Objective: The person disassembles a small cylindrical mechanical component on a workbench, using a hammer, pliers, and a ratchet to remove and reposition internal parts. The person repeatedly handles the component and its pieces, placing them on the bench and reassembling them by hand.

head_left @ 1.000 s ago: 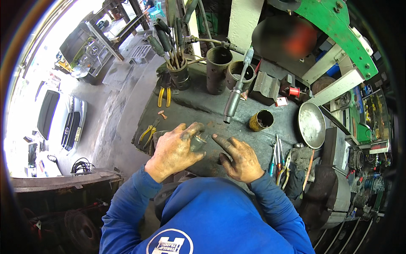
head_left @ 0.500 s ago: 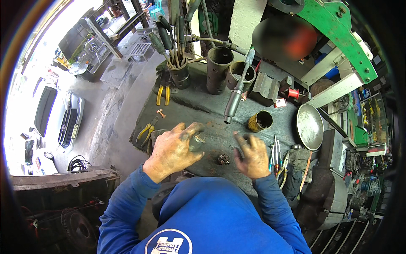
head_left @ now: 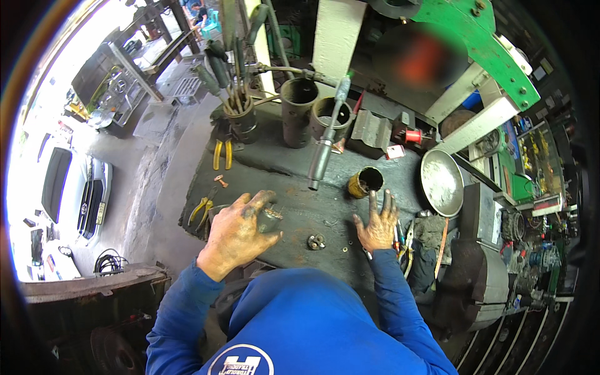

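My left hand [head_left: 239, 234] curves its thumb and index finger around a small greenish-grey container [head_left: 267, 220] with copper-coloured bits at its edge; the palm hides part of it. On the right, my right hand [head_left: 377, 226] is open, fingers spread and pointing away, with nothing in it. Its fingertips come close to a yellowish can [head_left: 365, 182] with a dark inside. Between both hands sits a small clump of dark metal parts [head_left: 316, 242] on the dark bench top [head_left: 294, 255]. A tiny ring [head_left: 345, 249] lies near the right hand.
Yellow-handled pliers [head_left: 201, 210] lie left of my left hand. Farther off stand a tool-filled can [head_left: 242, 125], a dark cylinder [head_left: 298, 115] and a propped metal torch-like tool [head_left: 323, 156]. On the right are a metal bowl [head_left: 442, 184], rags [head_left: 427, 234] and more pliers [head_left: 409, 250].
My right hand has moved right, away from the metal parts, and its fingers have straightened. The view has shifted slightly; my left hand keeps its place around the small container.
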{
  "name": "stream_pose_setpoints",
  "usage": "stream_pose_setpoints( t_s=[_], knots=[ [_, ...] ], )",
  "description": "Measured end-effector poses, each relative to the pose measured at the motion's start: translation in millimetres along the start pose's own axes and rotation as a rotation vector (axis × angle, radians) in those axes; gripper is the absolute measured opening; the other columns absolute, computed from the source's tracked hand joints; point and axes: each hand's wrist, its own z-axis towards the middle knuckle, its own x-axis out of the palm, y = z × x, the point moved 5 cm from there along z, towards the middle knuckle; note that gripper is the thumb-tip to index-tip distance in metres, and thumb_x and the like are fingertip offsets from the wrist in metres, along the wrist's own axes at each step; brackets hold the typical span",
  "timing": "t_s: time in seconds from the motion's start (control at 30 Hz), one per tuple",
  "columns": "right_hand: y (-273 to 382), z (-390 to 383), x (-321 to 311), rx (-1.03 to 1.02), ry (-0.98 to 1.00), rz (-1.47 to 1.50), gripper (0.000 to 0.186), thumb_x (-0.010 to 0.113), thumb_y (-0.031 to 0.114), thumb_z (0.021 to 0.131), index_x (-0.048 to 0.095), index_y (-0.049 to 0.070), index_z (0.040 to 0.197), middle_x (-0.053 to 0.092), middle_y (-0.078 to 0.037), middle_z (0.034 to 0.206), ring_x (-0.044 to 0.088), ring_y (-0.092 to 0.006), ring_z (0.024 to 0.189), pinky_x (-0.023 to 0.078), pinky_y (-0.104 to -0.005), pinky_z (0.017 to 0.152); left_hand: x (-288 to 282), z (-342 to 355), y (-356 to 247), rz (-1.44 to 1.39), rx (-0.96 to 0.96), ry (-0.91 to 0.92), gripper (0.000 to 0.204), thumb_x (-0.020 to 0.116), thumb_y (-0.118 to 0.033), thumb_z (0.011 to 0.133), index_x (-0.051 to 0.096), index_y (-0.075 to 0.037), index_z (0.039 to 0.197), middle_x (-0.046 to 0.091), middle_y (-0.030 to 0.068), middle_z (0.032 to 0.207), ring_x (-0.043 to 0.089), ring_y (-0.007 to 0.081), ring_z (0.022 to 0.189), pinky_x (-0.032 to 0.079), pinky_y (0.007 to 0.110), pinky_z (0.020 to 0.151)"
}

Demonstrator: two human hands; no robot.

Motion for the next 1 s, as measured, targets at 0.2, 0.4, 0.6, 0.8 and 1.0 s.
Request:
stream_pose_setpoints(
  t_s=[0.2,0.4,0.6,0.8,1.0],
  knots=[
    [42.7,-0.4,-48.3,-0.039,-0.063,0.339,0.046,0.077,0.035,0.095,0.070,0.009,0.132,0.061,-0.023,0.140,0.057,-0.0391,0.130,0.045,-0.0535,0.113,-6.7,-1.1,6.7,0.041,0.015,-0.035,0.066,0.090,-0.031,0.075,0.067,-0.011,0.134,0.072,0.0136,0.111,0.072,0.0382,0.100,0.059,0.048,0.087],
    [129.5,82.6,-57.5,0.425,0.365,1.877,0.039,0.067,0.035,0.107,0.066,0.002,0.129,0.074,-0.014,0.116,0.074,-0.0252,0.093,0.060,-0.0405,0.079,-0.7,-1.7,-1.0,0.084,0.059,-0.067,0.067,0.091,-0.030,0.072,0.067,-0.014,0.132,0.072,0.0127,0.109,0.072,0.0384,0.099,0.060,0.048,0.085],
    [147.0,110.0,-59.3,0.574,0.481,1.913,0.029,0.069,0.033,0.104,0.064,0.005,0.110,0.064,-0.004,0.081,0.060,-0.0163,0.069,0.051,-0.0326,0.062,-8.6,-10.0,4.9,0.084,0.021,-0.084,0.068,0.090,-0.031,0.072,0.066,-0.015,0.134,0.072,0.0127,0.113,0.072,0.0377,0.102,0.060,0.049,0.088],
    [74.1,20.7,-68.6,0.310,0.052,1.149,0.040,0.084,0.023,0.092,0.065,-0.001,0.118,0.072,-0.012,0.098,0.069,-0.0202,0.082,0.056,-0.0354,0.072,-21.6,-6.7,23.7,0.108,0.005,-0.122,0.071,0.092,-0.035,0.074,0.065,-0.016,0.137,0.072,0.0120,0.120,0.071,0.0372,0.110,0.057,0.054,0.096],
    [33.2,-47.0,-56.5,0.195,0.130,0.724,0.034,0.086,0.020,0.086,0.067,0.002,0.108,0.076,-0.022,0.090,0.077,-0.0374,0.082,0.059,-0.0443,0.075,-37.3,18.2,18.2,0.206,0.148,-0.109,0.066,0.091,-0.029,0.073,0.065,-0.020,0.133,0.066,0.0118,0.108,0.071,0.0385,0.095,0.061,0.048,0.083]
  ],
)
